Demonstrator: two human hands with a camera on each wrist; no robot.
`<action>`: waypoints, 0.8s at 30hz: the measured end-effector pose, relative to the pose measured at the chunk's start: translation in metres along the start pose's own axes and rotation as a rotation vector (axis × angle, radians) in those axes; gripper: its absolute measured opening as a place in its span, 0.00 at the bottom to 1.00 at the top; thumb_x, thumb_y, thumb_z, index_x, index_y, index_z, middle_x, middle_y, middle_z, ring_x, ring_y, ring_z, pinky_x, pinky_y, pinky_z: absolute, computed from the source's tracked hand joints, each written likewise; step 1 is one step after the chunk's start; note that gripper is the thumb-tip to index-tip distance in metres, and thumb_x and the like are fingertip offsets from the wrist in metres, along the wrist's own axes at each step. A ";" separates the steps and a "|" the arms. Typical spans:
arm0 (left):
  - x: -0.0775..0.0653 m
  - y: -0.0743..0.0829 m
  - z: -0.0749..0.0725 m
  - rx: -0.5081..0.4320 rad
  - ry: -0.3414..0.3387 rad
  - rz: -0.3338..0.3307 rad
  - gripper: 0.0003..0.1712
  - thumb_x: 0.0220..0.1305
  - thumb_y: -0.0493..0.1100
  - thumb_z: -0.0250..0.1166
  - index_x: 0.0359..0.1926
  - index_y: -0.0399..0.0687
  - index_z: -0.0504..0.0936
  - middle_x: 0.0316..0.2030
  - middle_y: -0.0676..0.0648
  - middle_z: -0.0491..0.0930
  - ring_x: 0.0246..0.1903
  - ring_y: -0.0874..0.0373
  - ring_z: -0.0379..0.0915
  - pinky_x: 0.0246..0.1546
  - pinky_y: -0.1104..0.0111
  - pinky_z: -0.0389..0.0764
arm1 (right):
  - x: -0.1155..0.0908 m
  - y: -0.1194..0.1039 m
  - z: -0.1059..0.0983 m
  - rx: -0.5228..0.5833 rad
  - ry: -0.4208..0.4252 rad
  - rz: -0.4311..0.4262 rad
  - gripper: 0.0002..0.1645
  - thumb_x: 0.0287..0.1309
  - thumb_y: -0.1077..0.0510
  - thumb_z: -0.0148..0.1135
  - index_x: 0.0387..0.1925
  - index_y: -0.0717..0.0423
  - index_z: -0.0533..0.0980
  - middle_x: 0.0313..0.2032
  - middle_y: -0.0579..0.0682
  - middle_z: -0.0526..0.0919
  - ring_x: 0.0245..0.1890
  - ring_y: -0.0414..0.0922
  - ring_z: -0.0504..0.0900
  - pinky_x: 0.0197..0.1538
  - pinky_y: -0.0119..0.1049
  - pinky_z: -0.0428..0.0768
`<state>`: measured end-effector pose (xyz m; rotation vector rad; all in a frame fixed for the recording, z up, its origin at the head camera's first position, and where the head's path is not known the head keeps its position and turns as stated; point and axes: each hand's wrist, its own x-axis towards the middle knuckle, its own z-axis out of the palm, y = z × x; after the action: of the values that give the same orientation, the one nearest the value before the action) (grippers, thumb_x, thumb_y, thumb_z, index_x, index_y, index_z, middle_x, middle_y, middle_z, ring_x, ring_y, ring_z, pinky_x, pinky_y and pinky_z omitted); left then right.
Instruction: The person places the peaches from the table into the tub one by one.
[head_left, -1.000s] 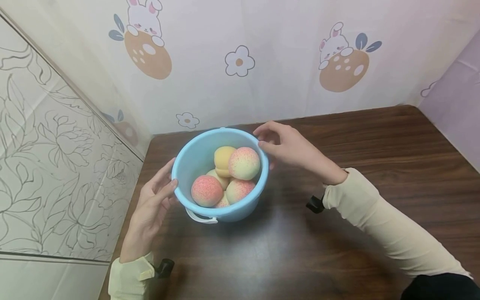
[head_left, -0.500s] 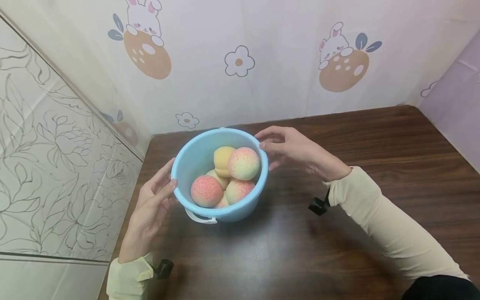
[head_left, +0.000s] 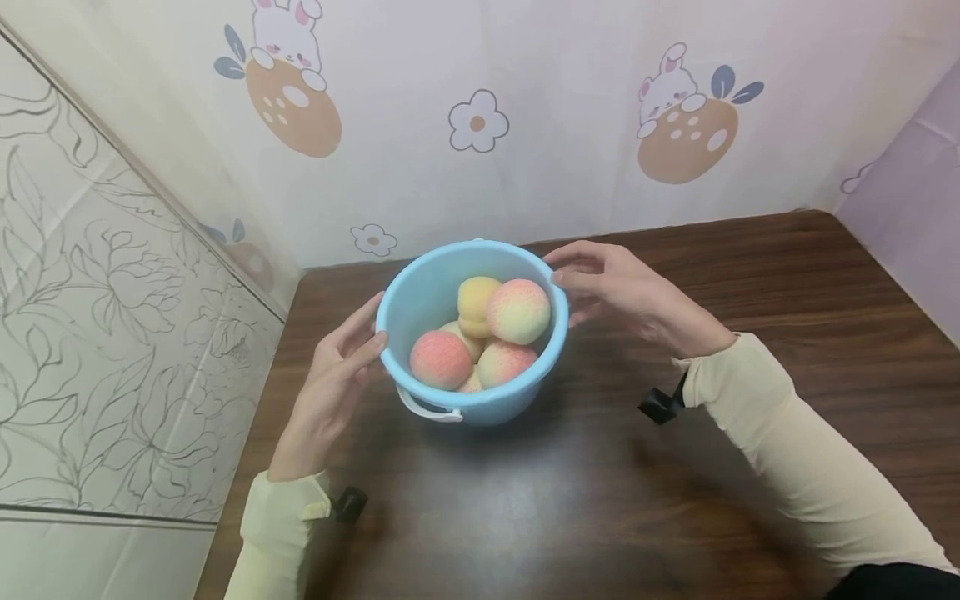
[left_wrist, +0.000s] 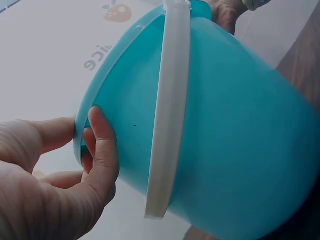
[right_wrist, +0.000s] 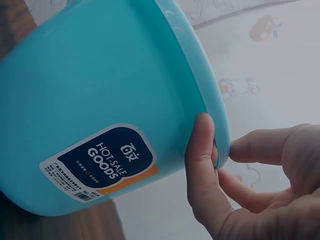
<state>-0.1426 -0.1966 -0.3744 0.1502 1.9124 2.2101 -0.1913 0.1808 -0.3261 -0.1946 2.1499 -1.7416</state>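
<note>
A light blue bucket point(head_left: 405, 321) stands between both hands in the head view, holding several peaches point(head_left: 441, 360), most pink-speckled and one plain yellow point(head_left: 477, 302). At its left rim my left hand point(head_left: 333, 387) pinches the edge, thumb on top and fingers underneath. On the opposite side my right hand point(head_left: 637, 292) grips the rim the same way. A white handle point(left_wrist: 169, 110) hangs down along the bucket's outer wall in the left wrist view. The right wrist view shows a dark label point(right_wrist: 107, 160) reading "HOT-SALE GOODS" on the side. The lowest peaches are partly hidden.
The bucket is near the back edge of a dark wood table point(head_left: 675, 450). A curtain point(head_left: 562, 167) printed with rabbits and flowers rises behind it. Along the left side runs a white panel point(head_left: 135, 317) with drawn flowers.
Both hands have shifted the bucket of peaches to the right and slightly back in the last half second. Before that, the right hand settled its hold on the rim.
</note>
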 end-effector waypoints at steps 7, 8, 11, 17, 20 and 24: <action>0.032 0.001 0.017 -0.042 -0.047 -0.032 0.33 0.76 0.37 0.61 0.77 0.58 0.68 0.75 0.47 0.70 0.66 0.51 0.74 0.60 0.61 0.86 | -0.005 0.004 -0.021 0.013 0.072 0.026 0.29 0.71 0.53 0.65 0.69 0.54 0.70 0.60 0.54 0.82 0.49 0.45 0.89 0.47 0.43 0.92; 0.037 0.000 0.020 -0.050 -0.053 -0.034 0.32 0.75 0.38 0.62 0.77 0.58 0.69 0.75 0.48 0.70 0.67 0.51 0.74 0.60 0.61 0.86 | -0.005 0.005 -0.024 0.012 0.086 0.025 0.29 0.71 0.52 0.65 0.68 0.55 0.69 0.59 0.52 0.83 0.47 0.44 0.89 0.47 0.42 0.92; 0.052 0.000 0.028 -0.070 -0.075 -0.036 0.32 0.75 0.39 0.63 0.76 0.59 0.70 0.73 0.47 0.71 0.67 0.50 0.74 0.59 0.62 0.87 | -0.007 0.006 -0.033 0.011 0.127 0.022 0.29 0.72 0.52 0.64 0.68 0.55 0.69 0.53 0.46 0.85 0.44 0.41 0.89 0.45 0.38 0.92; 0.079 -0.002 0.046 -0.086 -0.118 -0.013 0.31 0.74 0.40 0.65 0.75 0.60 0.72 0.68 0.43 0.75 0.63 0.50 0.77 0.59 0.62 0.87 | -0.008 0.009 -0.052 0.008 0.181 0.021 0.28 0.74 0.51 0.61 0.69 0.54 0.68 0.49 0.41 0.83 0.40 0.37 0.87 0.42 0.34 0.91; 0.092 -0.002 0.056 -0.111 -0.126 -0.002 0.31 0.73 0.39 0.65 0.74 0.59 0.73 0.65 0.42 0.77 0.61 0.50 0.78 0.59 0.61 0.87 | -0.007 0.009 -0.062 -0.024 0.209 0.020 0.29 0.74 0.50 0.60 0.70 0.54 0.67 0.48 0.40 0.82 0.40 0.35 0.87 0.42 0.33 0.91; 0.106 -0.003 0.068 -0.138 -0.122 0.000 0.30 0.73 0.38 0.65 0.73 0.60 0.75 0.62 0.38 0.78 0.58 0.49 0.78 0.57 0.61 0.87 | -0.006 0.009 -0.073 -0.083 0.248 0.029 0.30 0.75 0.48 0.59 0.71 0.54 0.66 0.46 0.39 0.82 0.39 0.35 0.87 0.41 0.32 0.91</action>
<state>-0.2310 -0.1065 -0.3737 0.2560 1.6911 2.2678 -0.2114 0.2514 -0.3208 0.0336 2.3875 -1.7401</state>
